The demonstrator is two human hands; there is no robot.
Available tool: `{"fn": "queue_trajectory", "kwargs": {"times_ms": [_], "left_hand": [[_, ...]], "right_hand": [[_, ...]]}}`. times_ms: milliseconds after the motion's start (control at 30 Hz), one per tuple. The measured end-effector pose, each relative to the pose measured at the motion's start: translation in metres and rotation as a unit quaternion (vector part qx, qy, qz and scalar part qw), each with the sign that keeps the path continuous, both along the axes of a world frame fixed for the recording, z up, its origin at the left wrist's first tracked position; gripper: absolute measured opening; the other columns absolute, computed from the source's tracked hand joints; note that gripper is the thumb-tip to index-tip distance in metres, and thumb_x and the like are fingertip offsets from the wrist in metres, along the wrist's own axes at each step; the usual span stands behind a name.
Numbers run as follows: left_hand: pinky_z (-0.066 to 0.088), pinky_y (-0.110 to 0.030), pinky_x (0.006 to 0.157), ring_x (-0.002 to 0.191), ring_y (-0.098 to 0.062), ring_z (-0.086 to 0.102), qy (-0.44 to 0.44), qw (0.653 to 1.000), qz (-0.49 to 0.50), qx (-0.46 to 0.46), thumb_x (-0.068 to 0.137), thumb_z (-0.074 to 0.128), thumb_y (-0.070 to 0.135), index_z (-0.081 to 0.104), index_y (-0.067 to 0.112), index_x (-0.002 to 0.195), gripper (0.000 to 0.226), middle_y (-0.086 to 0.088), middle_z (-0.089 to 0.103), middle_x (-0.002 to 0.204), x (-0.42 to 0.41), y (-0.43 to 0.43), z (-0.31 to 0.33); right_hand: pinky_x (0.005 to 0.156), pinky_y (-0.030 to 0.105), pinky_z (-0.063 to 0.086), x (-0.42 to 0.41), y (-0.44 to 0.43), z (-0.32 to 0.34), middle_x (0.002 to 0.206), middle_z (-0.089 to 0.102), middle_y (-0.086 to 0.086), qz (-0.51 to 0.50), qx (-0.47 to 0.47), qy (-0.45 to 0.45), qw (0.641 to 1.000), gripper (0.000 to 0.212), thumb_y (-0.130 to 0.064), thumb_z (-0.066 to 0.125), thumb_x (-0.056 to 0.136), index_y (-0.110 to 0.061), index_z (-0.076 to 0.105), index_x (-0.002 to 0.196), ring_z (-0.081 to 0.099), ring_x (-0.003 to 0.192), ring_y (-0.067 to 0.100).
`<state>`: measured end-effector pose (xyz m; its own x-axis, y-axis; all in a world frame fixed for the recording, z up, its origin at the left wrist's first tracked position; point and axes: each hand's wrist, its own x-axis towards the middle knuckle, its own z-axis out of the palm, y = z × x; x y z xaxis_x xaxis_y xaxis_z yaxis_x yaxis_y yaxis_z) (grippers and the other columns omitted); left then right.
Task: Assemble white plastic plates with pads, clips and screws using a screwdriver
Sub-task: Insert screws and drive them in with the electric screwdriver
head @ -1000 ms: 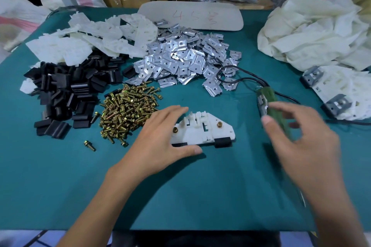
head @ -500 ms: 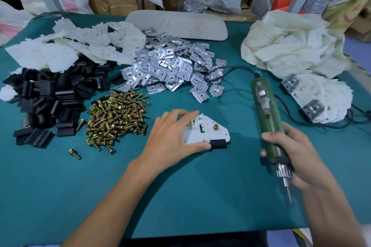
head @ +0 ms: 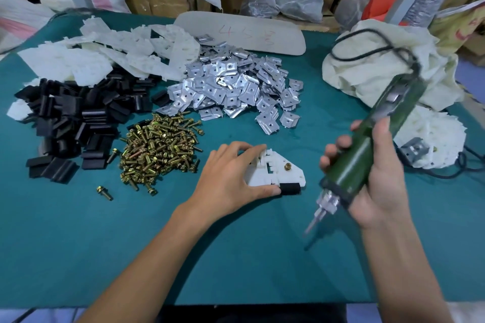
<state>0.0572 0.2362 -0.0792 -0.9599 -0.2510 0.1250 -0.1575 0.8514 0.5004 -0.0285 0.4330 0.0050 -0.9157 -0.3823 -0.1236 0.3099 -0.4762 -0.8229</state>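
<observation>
While the left hand (head: 231, 178) grips a flat white plastic plate (head: 290, 177) lying on the teal bench (head: 236, 257), its fingertips bent over the far edge and its thumb laid along the near edge, the right hand (head: 378, 183) is wrapped round a green electric screwdriver (head: 364, 152). The tool is lifted off the bench to the right of the plate and apart from it. It is tilted, with its metal bit (head: 313, 223) pointing down and to the left, the tip blurred. Its black cord (head: 367, 34) loops up over a heap of cream sheeting (head: 367, 76). A single brass screw (head: 288, 166) stands in the right part of the plate, and a black pad (head: 290, 189) sits on the near edge, just beside the thumb tip.

To the left of the plate lies a pile of brass screws (head: 160, 149), with one stray screw (head: 104, 192) nearer the bench front. Beyond them are a pile of black pads (head: 76, 123), a heap of silver metal clips (head: 233, 89) and loose white plates (head: 105, 57). At the far edge lies a grey oval board (head: 241, 33) with red writing. Behind the right hand sits a stack of white plates with clips fitted (head: 433, 136).
</observation>
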Motion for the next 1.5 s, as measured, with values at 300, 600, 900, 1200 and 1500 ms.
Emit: {"fn": "queue_trajectory", "kwargs": {"times_ms": [300, 600, 900, 1200, 1500], "left_hand": [[0.031, -0.029, 0.097, 0.112, -0.013, 0.045, 0.017, 1.000, -0.001, 0.001, 0.064, 0.043, 0.093, 0.046, 0.039, 0.146, 0.098, 0.011, 0.051, 0.128, -0.001, 0.000, -0.002], [0.028, -0.027, 0.095, 0.111, -0.010, 0.041, 0.011, 1.000, -0.001, 0.004, 0.064, 0.050, 0.092, 0.043, 0.043, 0.146, 0.096, 0.015, 0.049, 0.127, -0.002, -0.002, -0.003], [0.026, -0.025, 0.094, 0.111, -0.011, 0.042, 0.012, 1.000, -0.002, 0.006, 0.064, 0.049, 0.091, 0.045, 0.041, 0.146, 0.096, 0.015, 0.049, 0.126, -0.002, -0.001, -0.003], [0.026, -0.026, 0.094, 0.110, -0.010, 0.039, 0.014, 1.000, -0.002, 0.005, 0.065, 0.050, 0.090, 0.045, 0.041, 0.146, 0.095, 0.014, 0.049, 0.128, -0.002, -0.001, -0.003], [0.026, -0.026, 0.095, 0.113, -0.012, 0.041, 0.013, 1.000, -0.002, 0.007, 0.065, 0.052, 0.089, 0.045, 0.040, 0.146, 0.095, 0.012, 0.049, 0.130, -0.001, 0.000, -0.002]], "right_hand": [[0.049, 0.031, 0.047, -0.027, -0.045, 0.030, 0.061, 0.057, 0.004, -0.085, 0.063, 0.204, 0.973, 0.040, -0.038, 0.078, 0.079, -0.014, 0.053, 0.098, 0.052, 0.046, 0.023], [0.046, 0.030, 0.045, -0.031, -0.070, 0.022, 0.066, 0.053, 0.013, -0.122, 0.060, 0.256, 0.957, 0.049, -0.031, 0.081, 0.076, 0.001, 0.054, 0.101, 0.049, 0.043, 0.023], [0.047, 0.031, 0.046, -0.035, -0.073, 0.015, 0.061, 0.054, 0.006, -0.110, 0.081, 0.280, 0.950, 0.040, -0.023, 0.076, 0.077, 0.003, 0.054, 0.096, 0.049, 0.042, 0.024], [0.047, 0.033, 0.047, -0.036, -0.074, 0.013, 0.063, 0.055, 0.006, -0.114, 0.094, 0.288, 0.946, 0.034, -0.026, 0.079, 0.080, -0.008, 0.052, 0.091, 0.051, 0.042, 0.024], [0.048, 0.030, 0.047, -0.036, -0.075, 0.012, 0.060, 0.057, 0.002, -0.126, 0.098, 0.271, 0.949, 0.035, -0.023, 0.075, 0.077, -0.006, 0.051, 0.096, 0.051, 0.042, 0.022]]}}
